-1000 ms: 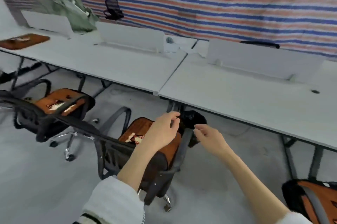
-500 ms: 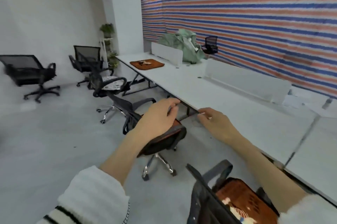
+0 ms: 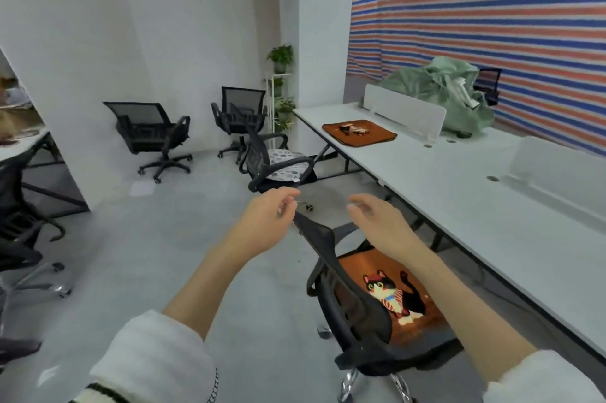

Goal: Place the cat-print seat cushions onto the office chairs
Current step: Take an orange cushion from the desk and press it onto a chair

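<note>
Head view: the left hand [image 3: 262,225] and right hand [image 3: 382,222] hang loosely curled, holding nothing, above a nearby chair [image 3: 354,301] already bearing a cat-print cushion [image 3: 398,297]. Another cushion [image 3: 359,133] lies on the counter [image 3: 459,192]; fetch it next, probably, gripping two edges so it stays flat.

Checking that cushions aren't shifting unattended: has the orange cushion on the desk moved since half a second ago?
No. The orange cushion lies on the desk just before the white divider, as earlier; only the camera turned.
</note>
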Demonstrator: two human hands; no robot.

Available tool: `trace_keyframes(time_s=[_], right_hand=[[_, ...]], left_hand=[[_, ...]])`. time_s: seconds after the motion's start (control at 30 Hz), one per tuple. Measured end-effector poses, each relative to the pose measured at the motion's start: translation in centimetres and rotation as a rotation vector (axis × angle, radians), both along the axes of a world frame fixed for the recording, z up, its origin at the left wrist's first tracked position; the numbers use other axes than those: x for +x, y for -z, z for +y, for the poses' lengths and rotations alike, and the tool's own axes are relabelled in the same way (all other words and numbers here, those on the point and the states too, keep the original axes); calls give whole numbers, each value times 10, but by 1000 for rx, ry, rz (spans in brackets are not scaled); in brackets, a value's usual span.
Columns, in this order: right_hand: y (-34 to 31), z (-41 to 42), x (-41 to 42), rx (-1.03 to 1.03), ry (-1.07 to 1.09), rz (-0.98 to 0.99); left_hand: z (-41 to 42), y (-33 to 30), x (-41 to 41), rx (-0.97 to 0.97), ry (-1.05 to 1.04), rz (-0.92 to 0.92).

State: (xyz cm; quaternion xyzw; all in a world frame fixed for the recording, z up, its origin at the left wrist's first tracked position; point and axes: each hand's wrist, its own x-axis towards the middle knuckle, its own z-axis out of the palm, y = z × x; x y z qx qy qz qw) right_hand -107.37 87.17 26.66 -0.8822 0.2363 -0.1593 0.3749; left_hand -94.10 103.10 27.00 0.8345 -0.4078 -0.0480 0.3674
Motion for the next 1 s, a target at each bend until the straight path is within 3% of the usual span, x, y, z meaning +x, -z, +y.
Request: trace_keyframes(time_s=[0.23,0.43,0.67,0.7,1.0], right_hand=[[3,-56,209,5,87,7],[3,-121,342,34,178,35],[13,-206,456,46,275,43],[21,-245,500,72,303,14],[38,-387,634,193,407,3]], left_hand=[[-55,12,234,15,61,-16],[-126,16,383,17,139,30],[-212,29,507,64,211,28],[-252,35,551,73,226,29],[-399,40,700,135,290,7]])
